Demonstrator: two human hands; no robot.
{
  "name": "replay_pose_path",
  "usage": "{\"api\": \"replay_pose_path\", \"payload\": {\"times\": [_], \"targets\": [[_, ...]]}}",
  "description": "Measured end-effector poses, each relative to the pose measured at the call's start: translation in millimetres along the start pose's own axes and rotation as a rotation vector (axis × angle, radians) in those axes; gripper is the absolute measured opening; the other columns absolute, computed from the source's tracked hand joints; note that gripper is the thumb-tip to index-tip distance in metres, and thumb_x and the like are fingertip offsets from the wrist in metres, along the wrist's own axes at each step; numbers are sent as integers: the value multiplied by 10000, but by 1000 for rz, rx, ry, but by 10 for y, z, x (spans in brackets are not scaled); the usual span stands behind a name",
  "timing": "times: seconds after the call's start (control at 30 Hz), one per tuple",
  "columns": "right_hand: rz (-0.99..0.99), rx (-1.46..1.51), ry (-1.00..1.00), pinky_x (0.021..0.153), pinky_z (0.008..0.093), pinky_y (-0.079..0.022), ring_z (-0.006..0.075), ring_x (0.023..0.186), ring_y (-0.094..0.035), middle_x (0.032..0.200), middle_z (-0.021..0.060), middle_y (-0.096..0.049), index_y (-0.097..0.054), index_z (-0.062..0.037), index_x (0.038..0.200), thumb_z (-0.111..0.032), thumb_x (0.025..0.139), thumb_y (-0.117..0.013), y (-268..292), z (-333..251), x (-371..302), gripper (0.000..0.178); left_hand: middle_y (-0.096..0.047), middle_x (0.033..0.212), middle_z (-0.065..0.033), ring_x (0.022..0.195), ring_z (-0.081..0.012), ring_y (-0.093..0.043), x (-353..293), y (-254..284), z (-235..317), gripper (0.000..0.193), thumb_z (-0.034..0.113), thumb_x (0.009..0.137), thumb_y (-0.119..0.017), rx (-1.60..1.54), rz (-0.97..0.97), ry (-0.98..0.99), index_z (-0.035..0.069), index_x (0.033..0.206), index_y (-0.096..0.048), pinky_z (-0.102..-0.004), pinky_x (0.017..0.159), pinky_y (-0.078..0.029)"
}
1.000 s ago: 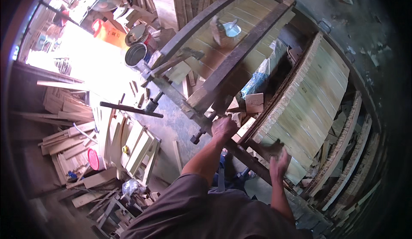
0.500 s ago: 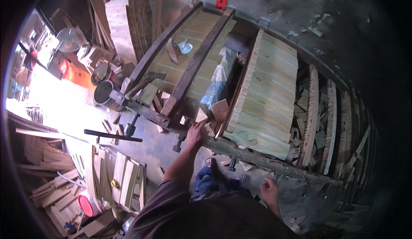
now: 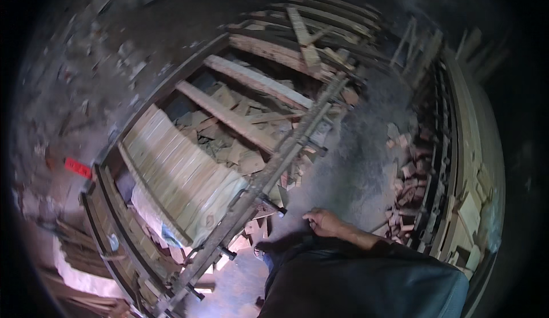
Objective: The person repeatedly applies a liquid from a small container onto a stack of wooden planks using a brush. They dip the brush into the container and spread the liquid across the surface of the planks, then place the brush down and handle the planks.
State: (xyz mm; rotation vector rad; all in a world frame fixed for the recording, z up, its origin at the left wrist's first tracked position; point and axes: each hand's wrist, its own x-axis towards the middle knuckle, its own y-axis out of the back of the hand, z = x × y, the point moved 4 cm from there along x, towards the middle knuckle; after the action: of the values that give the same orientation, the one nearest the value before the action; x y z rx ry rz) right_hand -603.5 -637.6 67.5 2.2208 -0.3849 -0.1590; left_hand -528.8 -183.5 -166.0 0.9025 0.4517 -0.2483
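My right hand (image 3: 324, 222) hangs over the floor at the lower middle, its fingers curled together with nothing visible in them. It is apart from everything, nearest to a clamp screw (image 3: 273, 205) that sticks out from a long metal rail (image 3: 237, 206). My left hand is not in view. Beyond the rail, a pale panel of wooden boards set side by side (image 3: 174, 172) lies in the clamping rack. Farther along, wooden bars (image 3: 229, 118) cross the rack.
Wood offcuts (image 3: 229, 141) lie heaped between the bars. A loose slat (image 3: 303, 35) rests across the far bars. On the right, long boards (image 3: 466, 141) stand beside a dark rail, with broken wood pieces (image 3: 409, 175) along the floor (image 3: 349, 172). Rubble covers the ground at left.
My view has swung to the right, so the panel and rack now appear at the left. My left hand, formerly at the rail, has left the view. My right hand remains curled, away from the rail.
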Motion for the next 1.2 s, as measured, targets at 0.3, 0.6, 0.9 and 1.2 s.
{"api": "replay_pose_path", "payload": {"times": [0.3, 0.6, 0.9, 1.2], "targets": [[325, -12, 549, 753, 380, -467, 260, 879, -589, 988, 108, -603, -661, -78, 1123, -103, 773, -638, 3122, -1192, -212, 351, -563, 1155, -228, 1073, -312, -524, -87, -318, 1812, 375, 121, 885, -581, 44, -218, -348, -51, 1218, -554, -397, 958, -392], [710, 728, 339, 629, 296, -524, 183, 694, -583, 882, 105, -593, -598, -10, 1024, -223, 902, -622, 3772, -1204, -466, 247, -680, 963, -196, 888, -239, -649, -426, -680, 3482, 253, 118, 919, -595, -23, -290, -581, -56, 1091, -655, -347, 823, -497], [606, 674, -240, 687, 242, -500, 98, 757, -608, 876, 18, -667, -717, -9, 1021, 26, 860, -673, 3554, 915, 729, 171, -721, 912, -129, 839, -187, -673, -345, -1065, 4896, 142, 34, 931, -612, -230, -323, -671, -38, 1023, -694, -317, 784, -528], [140, 580, -611, 790, 291, -517, 122, 897, -628, 1003, 75, -691, -649, 20, 1159, -25, 873, -669, 2680, 2426, 1159, 290, -693, 1077, -103, 980, -171, -643, 816, -1804, 7090, 305, 36, 923, -639, -376, -448, -683, -64, 1209, -602, -286, 882, -493]]}}
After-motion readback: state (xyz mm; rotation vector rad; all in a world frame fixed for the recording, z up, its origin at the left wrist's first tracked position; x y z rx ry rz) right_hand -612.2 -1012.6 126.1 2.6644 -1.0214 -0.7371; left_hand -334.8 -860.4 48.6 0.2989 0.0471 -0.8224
